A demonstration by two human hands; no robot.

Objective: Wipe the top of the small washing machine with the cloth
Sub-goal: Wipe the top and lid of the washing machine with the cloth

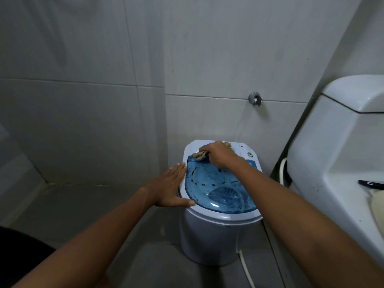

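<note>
A small pale-blue washing machine (209,235) stands on the tiled floor against the wall. Its clear blue lid (220,188) carries dark specks and smears. My right hand (218,153) is closed on a crumpled beige cloth (199,155) and presses it on the back panel of the machine's top, at the lid's rear edge. My left hand (172,186) lies flat with fingers stretched out against the left rim of the top, holding nothing.
A white toilet cistern (340,146) and toilet fill the right side, close to the machine. A white hose (246,269) runs down beside the machine. A chrome wall valve (255,99) sits above it. Grey tiled walls enclose the corner at left.
</note>
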